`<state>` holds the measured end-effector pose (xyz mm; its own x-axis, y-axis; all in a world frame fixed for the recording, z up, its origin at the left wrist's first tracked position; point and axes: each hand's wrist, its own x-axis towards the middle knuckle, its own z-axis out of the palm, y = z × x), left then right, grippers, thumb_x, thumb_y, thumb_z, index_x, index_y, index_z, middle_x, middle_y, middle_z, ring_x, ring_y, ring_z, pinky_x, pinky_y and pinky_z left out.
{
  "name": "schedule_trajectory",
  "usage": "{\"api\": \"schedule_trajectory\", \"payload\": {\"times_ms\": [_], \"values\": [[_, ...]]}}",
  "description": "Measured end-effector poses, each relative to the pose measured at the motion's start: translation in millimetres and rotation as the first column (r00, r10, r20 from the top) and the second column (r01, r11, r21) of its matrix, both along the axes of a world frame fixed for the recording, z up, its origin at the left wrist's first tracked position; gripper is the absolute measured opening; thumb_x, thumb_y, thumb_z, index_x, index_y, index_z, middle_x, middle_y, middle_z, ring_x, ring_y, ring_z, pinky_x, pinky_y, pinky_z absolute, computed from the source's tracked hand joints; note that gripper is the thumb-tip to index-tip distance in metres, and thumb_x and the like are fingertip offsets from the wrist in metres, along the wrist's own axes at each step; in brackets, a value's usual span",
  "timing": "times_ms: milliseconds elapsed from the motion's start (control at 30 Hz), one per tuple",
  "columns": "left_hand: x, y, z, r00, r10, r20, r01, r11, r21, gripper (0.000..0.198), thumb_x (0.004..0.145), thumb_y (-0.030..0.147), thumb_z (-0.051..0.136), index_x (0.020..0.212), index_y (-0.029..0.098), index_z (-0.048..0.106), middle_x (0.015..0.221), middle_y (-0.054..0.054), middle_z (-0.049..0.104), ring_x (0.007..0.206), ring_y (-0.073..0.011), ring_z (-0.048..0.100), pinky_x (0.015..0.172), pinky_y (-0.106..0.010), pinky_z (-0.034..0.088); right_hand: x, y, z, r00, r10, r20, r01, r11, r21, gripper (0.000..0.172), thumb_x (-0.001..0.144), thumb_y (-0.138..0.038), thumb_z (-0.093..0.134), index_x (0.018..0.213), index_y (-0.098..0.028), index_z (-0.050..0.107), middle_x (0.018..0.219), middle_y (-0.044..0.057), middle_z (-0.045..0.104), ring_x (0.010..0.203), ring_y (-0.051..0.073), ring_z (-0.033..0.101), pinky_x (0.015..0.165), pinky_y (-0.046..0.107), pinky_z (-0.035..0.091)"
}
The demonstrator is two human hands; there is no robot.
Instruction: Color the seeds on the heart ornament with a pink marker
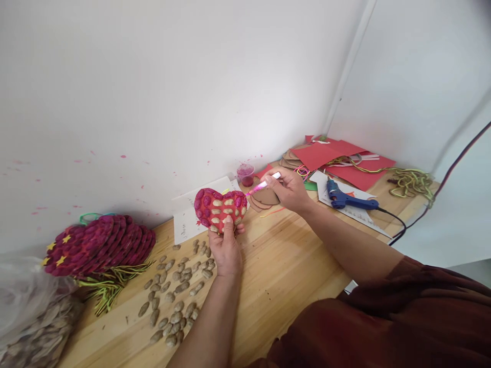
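Note:
My left hand (226, 246) pinches the lower point of a red heart-shaped piece (220, 209) covered with shells, some painted magenta and some plain. It holds the heart upright above the wooden table (284, 266). My right hand (288, 190) grips a thin paintbrush (264, 184) with a white handle. The brush's pink tip touches the heart's upper right edge. Under my right hand lie brown cardboard cutouts (264, 199).
Loose shells (176, 291) are scattered on the table in front of me. A stack of finished magenta hearts (100, 244) lies at left beside a clear bag of shells (34, 317). A cup of pink paint (246, 174), a blue glue gun (347, 198), red paper (337, 156) and coloured cords (410, 181) sit by the wall.

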<state>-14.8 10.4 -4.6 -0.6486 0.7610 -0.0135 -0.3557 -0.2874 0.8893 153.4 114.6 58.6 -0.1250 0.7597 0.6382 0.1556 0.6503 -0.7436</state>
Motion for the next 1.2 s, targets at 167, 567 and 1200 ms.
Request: {"api": "schedule_trajectory", "payload": {"times_ms": [167,567,1200], "values": [[-0.4,0.2,-2.4,0.999,-0.001,-0.033,0.001,1.0,0.014,0.055,0.073,0.054,0.093,0.107,0.02,0.066,0.095,-0.002,0.075,0.061,-0.0111,0.066,0.06,-0.025,0.052,-0.3,0.6,-0.3,0.999,0.021,0.04,-0.021,1.0,0.01,0.039,0.098,-0.058,0.067,0.083,-0.022,0.075,0.073,0.002,0.07,0.07,0.017,0.059,0.071,0.034,0.048],[-0.1,-0.5,-1.3,1.0,-0.007,-0.024,0.008,1.0,0.007,0.055,0.072,0.053,0.093,0.107,0.021,0.065,0.096,-0.002,0.075,0.061,-0.0111,0.066,0.061,-0.026,0.052,0.0,2.3,-2.6,0.999,-0.004,0.043,0.003,1.0,0.008,0.036,0.098,-0.056,0.067,0.085,-0.023,0.075,0.076,0.003,0.071,0.075,0.019,0.062,0.072,0.035,0.049],[-4.5,-0.1,5.2,0.961,-0.036,0.273,0.041,0.999,-0.012,0.049,0.065,0.035,0.1,0.101,0.02,0.069,0.089,0.0,0.077,0.058,-0.0104,0.067,0.054,-0.021,0.049,0.7,2.6,0.9,0.982,0.16,-0.104,-0.171,0.979,-0.111,0.045,0.093,-0.064,0.072,0.083,-0.021,0.074,0.072,0.001,0.069,0.07,0.016,0.062,0.07,0.032,0.05]]}}
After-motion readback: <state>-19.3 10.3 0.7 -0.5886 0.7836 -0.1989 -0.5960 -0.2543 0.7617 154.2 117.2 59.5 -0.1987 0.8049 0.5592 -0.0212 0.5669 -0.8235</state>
